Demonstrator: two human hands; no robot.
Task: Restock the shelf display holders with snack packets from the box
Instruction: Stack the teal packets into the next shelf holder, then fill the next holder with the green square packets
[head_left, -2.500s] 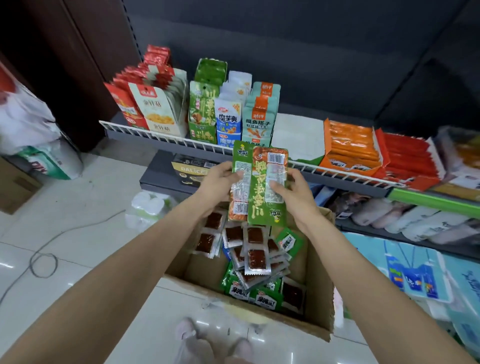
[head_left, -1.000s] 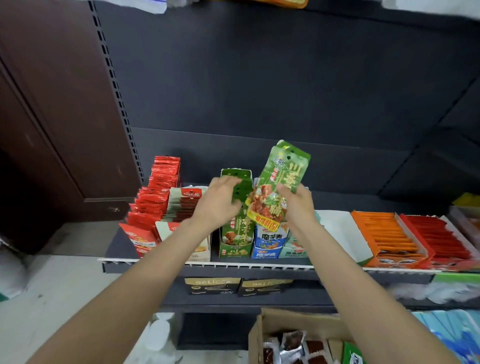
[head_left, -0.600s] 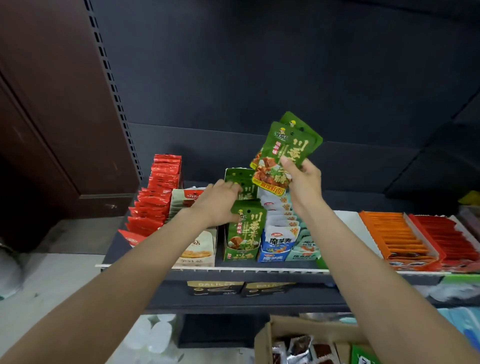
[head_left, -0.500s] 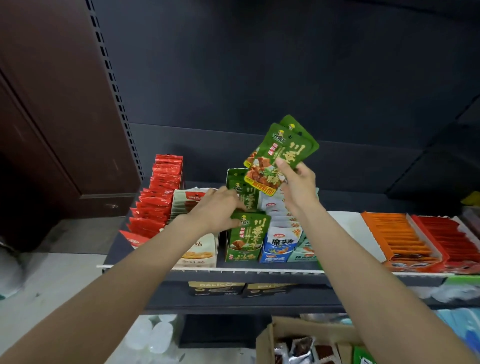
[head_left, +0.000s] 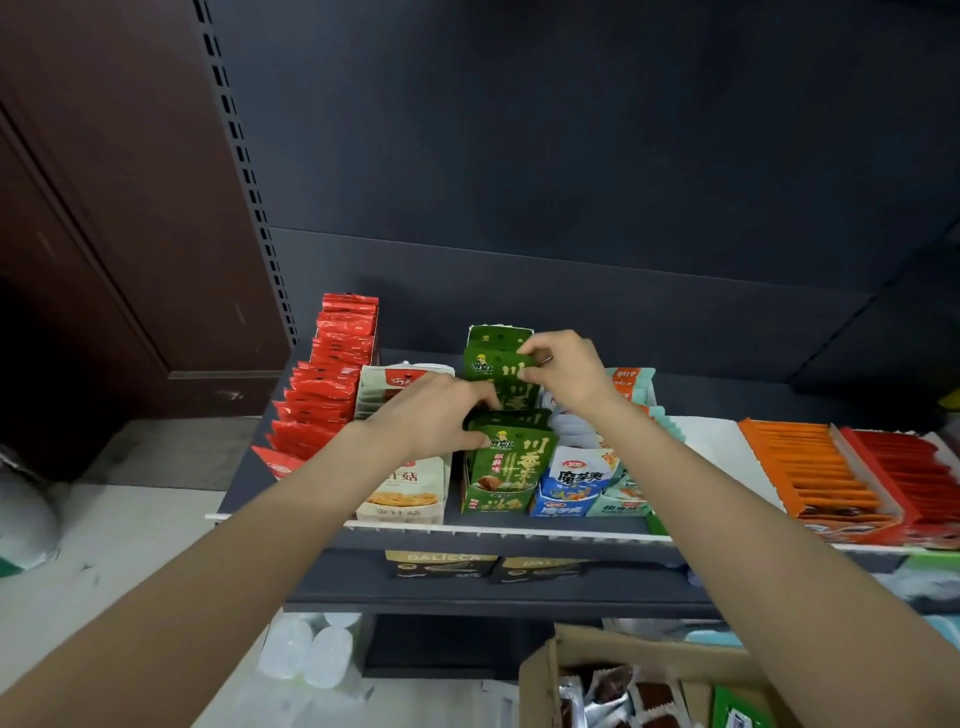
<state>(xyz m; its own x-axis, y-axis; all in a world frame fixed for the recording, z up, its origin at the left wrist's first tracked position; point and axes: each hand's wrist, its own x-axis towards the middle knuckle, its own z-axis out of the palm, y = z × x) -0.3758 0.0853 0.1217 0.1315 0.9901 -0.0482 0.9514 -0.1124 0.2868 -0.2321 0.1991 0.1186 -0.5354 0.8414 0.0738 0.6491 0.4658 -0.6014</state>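
Right grip (head_left: 558, 371) pinches green packets (head_left: 501, 371), apparently upright

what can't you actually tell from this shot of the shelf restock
Head view:
- Green packets in the right hand: count hidden by the fingers.
- Green display holder: its fill, blocked by the left hand.
- Cardboard box: cut off by the bottom edge.
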